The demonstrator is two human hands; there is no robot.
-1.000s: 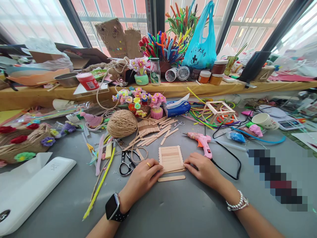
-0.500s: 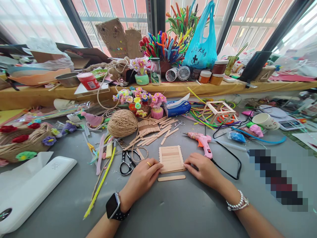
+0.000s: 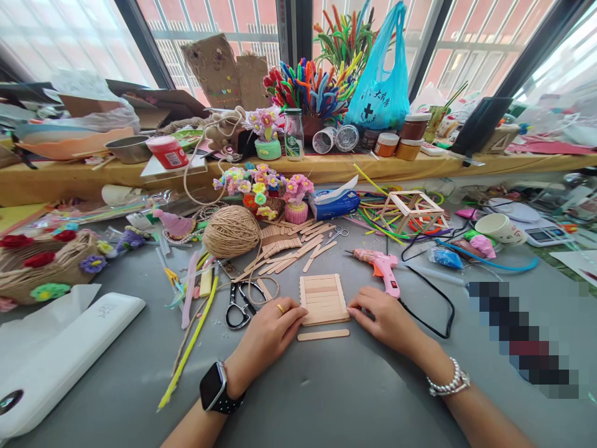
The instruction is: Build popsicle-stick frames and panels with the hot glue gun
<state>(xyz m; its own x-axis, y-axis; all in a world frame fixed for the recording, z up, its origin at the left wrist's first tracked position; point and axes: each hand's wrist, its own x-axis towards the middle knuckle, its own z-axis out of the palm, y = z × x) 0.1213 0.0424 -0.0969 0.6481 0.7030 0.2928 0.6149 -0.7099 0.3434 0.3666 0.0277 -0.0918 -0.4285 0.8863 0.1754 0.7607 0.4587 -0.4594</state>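
Note:
A square panel of wooden craft sticks (image 3: 321, 302) lies flat on the grey table in front of me. My left hand (image 3: 273, 330) has its fingertips closed at the panel's lower left edge. On the other side, the thumb and fingers of my right hand (image 3: 387, 320) pinch at the lower right edge. One loose craft stick (image 3: 323, 335) lies just below the panel, apart from it. Black-handled scissors (image 3: 237, 311) rest beside my left hand, partly hidden. Beyond my right hand is a pink hot glue gun (image 3: 383, 267) with a black cord.
Behind the panel are loose craft sticks (image 3: 298, 255), small scissors (image 3: 339, 233) and a ball of twine (image 3: 232, 231). A stick frame (image 3: 413, 213) stands at back right. At left lie a white device (image 3: 88, 361) and a yellow pipe cleaner (image 3: 189, 345).

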